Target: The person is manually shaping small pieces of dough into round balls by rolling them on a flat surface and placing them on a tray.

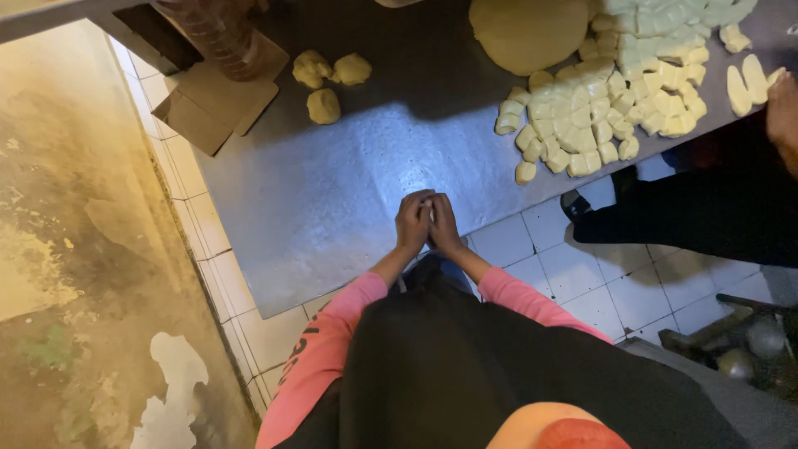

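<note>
The left hand [412, 221] and right hand [445, 223] are pressed together at the near edge of the metal table [332, 191], fingers curled shut; whether anything is held between them cannot be told. Three dough balls [328, 79] are seen farther back on the table, to the left, and a heap of cut dough pieces [607, 100] lies back to the right, beside a large round dough [528, 32].

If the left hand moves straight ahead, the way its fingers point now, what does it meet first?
The left hand, pressed against the right hand, points up the bare metal table. The way looks free; far ahead, slightly left, lie three dough lumps. Depth is unclear.
</note>
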